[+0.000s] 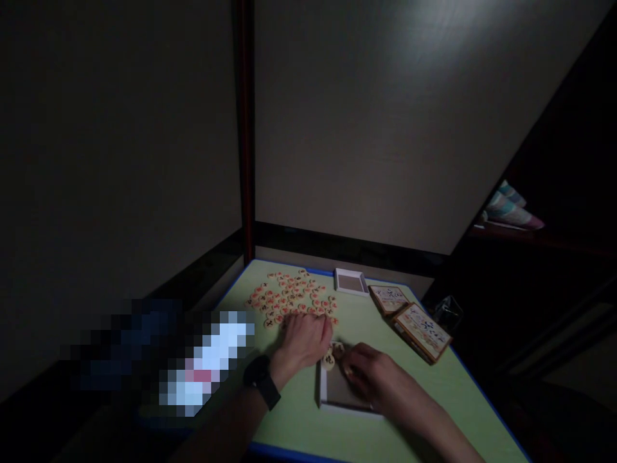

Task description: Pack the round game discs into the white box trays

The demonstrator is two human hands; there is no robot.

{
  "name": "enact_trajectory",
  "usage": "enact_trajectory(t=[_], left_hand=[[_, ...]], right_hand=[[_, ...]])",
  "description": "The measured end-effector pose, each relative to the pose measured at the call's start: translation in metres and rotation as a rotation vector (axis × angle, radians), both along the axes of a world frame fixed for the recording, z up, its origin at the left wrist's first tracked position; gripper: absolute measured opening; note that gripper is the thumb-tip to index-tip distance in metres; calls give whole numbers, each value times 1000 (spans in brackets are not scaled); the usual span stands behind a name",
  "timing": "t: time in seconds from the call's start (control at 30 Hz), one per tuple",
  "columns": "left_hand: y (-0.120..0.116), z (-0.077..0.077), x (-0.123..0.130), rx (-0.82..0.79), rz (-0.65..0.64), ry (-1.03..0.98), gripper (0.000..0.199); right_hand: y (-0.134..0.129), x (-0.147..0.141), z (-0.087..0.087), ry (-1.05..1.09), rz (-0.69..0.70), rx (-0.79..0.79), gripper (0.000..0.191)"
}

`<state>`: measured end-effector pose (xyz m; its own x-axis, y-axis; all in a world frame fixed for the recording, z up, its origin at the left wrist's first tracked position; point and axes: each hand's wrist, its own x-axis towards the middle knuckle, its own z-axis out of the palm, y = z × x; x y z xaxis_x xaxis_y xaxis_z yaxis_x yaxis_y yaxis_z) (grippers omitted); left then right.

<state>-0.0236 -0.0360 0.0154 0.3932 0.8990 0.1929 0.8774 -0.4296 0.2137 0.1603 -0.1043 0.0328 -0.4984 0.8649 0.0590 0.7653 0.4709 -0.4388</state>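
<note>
Many round Chinese chess pieces [289,297], pale with red or dark characters, lie loosely spread at the far left of the table. My left hand [306,337], with a dark watch on the wrist, is at the near edge of this spread; its fingers are curled down and mostly hidden. My right hand [369,373] is over a shallow open box [330,404] with a white rim, its fingers bent together round a pale edge that looks like a chess piece. A few pieces [329,361] lie in the box's far left corner.
The green table [284,418] has a blue edge. A shallow white-rimmed tray [351,281] stands at the back. Two printed boxes [424,331] lie to the right, one partly over the other. A blurred-out bright patch [212,360] is at the left, and walls rise behind.
</note>
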Motion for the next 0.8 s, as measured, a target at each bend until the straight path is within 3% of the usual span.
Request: enact_trajectory(t=[0.13,0.33,0.6,0.8], left_hand=[[-2,1,0,-19,-20,43,53],[-2,0,0,-30,-10,51,52],[-4,-3,0,-42,-81,67,52],[-2,-5,-2,-36,-110,50,47]], right_hand=[[-7,-8,-16,-83,-76,-5,22],[-8,0,-12,-37,-186,-13,23],[-10,-6,-15,-122,-115,60,28],[-8,-15,-16,-163,-148,66,26]])
